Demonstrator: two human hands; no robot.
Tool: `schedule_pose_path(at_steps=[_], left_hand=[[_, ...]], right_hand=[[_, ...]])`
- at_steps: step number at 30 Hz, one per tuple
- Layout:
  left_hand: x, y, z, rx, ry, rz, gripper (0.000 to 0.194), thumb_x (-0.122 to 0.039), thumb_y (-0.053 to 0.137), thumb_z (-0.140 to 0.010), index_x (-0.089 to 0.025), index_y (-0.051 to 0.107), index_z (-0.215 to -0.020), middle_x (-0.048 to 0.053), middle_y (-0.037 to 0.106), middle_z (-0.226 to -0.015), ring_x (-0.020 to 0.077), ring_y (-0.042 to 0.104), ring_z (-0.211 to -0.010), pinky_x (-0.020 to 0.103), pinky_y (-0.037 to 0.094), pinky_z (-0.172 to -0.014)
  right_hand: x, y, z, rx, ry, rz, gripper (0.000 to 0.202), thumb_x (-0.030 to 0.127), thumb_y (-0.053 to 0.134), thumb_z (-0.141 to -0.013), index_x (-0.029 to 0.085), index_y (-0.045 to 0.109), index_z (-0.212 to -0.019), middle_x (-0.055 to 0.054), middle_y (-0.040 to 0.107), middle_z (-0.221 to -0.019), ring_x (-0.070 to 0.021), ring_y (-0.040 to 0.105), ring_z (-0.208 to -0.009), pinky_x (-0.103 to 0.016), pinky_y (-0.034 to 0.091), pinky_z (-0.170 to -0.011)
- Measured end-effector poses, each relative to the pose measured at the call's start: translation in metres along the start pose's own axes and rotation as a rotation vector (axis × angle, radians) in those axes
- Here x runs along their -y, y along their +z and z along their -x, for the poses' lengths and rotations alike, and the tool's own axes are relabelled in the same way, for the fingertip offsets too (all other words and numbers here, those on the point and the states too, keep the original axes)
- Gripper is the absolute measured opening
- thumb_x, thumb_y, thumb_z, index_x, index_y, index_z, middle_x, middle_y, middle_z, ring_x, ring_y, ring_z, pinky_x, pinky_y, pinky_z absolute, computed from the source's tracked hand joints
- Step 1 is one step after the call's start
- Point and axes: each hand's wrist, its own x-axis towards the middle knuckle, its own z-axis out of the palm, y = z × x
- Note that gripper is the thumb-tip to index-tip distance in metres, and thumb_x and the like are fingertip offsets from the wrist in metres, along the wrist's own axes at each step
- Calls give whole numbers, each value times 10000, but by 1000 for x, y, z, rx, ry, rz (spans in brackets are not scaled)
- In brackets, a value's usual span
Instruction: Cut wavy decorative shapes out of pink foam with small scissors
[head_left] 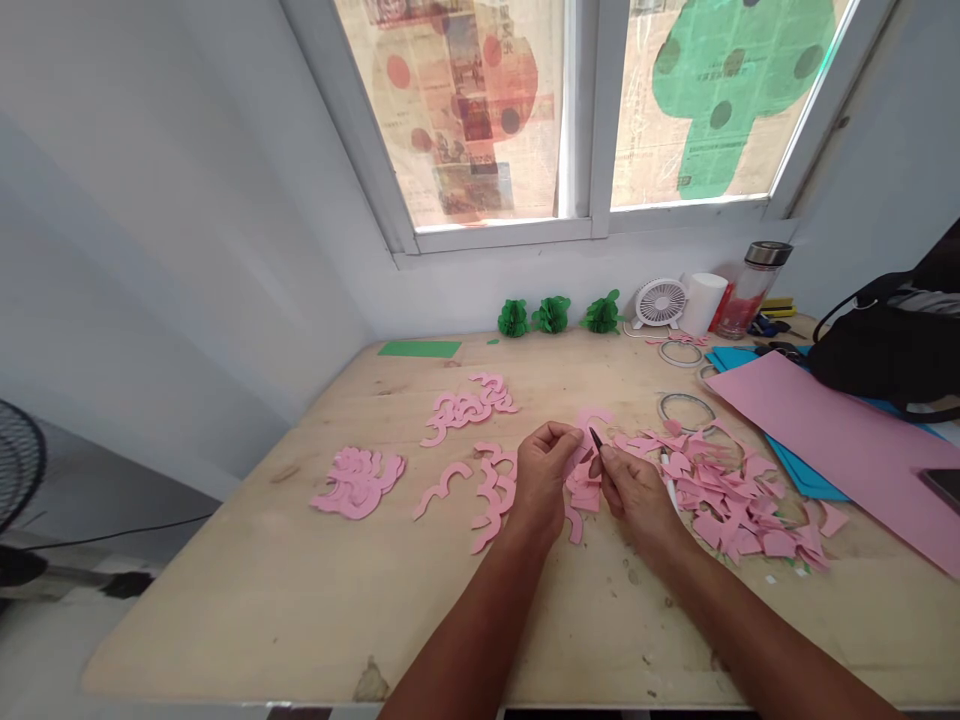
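Observation:
Between the fingertips of my left hand (547, 462) is a piece of pink paper (577, 455), its curved end reaching out past them. My right hand (636, 490) is closed round scissors (595, 438); just their dark pointed blades show, touching the paper, and the handles are hidden in my fingers. More pink paper lies on the table under both hands. Wavy pink cut-outs (495, 490) sit left of my left hand, partly covered by it. A heap of pink paper scraps (739, 495) spreads to the right of my right hand.
Farther left lie a pink cut-out stack (358, 482) and more cut-outs (469, 405). Tape rolls (686, 411), pink sheet (840, 450), blue sheets (806, 470) and black bag (870, 345) are right. Green paper ornaments (553, 315), small fan (660, 303) and bottle (754, 290) line the wall.

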Motion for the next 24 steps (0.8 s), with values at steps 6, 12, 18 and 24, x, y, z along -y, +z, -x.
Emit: schedule_pose_path(at_steps=[6, 12, 18, 24], left_hand=[[-10, -6, -4, 11, 5, -43, 164, -245, 675, -593, -139, 551, -578, -11, 503, -572, 92, 491, -571, 235, 436, -618], [-6, -7, -4, 92, -32, -80, 171, -262, 668, -617, -137, 555, -595, -10, 498, -586, 84, 463, -560, 232, 435, -592], [-6, -6, -4, 66, -47, -56, 189, -276, 685, -590, -139, 554, -591, -11, 501, -585, 92, 483, -569, 242, 446, -600], [-4, -5, -3, 97, -75, -53, 181, -267, 684, -590, -139, 556, -593, -16, 495, -579, 85, 477, -562, 242, 448, -603]], right_hand=[[2, -2, 0, -19, -12, -74, 388, 529, 471, -794, 156, 545, -717, 84, 282, -422, -64, 177, -371, -209, 120, -367], [7, -5, -1, -93, -36, -136, 356, 505, 520, -772, 150, 553, -762, 77, 328, -453, -53, 172, -373, -210, 107, -364], [10, -3, -2, -110, 39, -153, 319, 464, 620, -691, 167, 506, -683, 100, 267, -438, -48, 168, -368, -202, 104, -358], [12, -4, -4, -297, -31, -282, 270, 386, 675, -653, 172, 526, -725, 109, 228, -470, -46, 170, -379, -204, 117, -357]])
